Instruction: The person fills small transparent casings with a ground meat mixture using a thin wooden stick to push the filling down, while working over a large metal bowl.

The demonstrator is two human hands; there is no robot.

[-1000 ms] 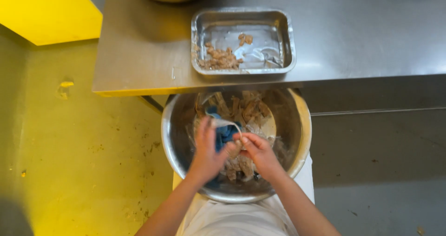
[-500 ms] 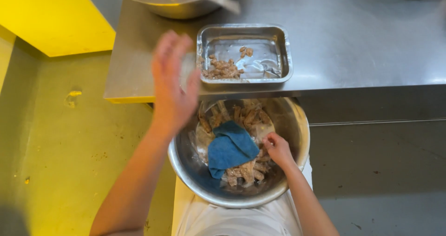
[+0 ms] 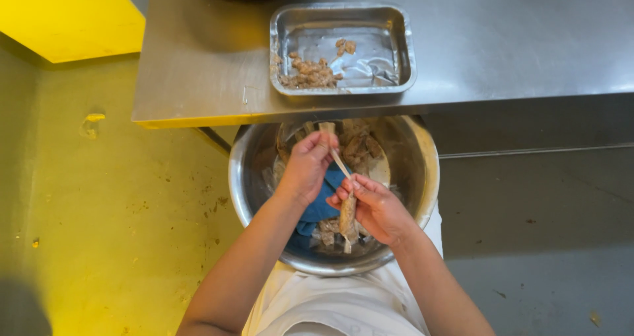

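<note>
From the head view, a round steel bowl on the person's lap holds pale fish pieces and a blue cloth. The right hand grips a small fish; the left hand pinches a thin strip above it. On the steel table, a rectangular tray holds brownish scraps.

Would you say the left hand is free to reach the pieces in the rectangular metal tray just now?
Probably not at once: the left hand is pinching a thin strip over the round metal bowl. Nothing blocks the path to the rectangular tray itself.
</note>
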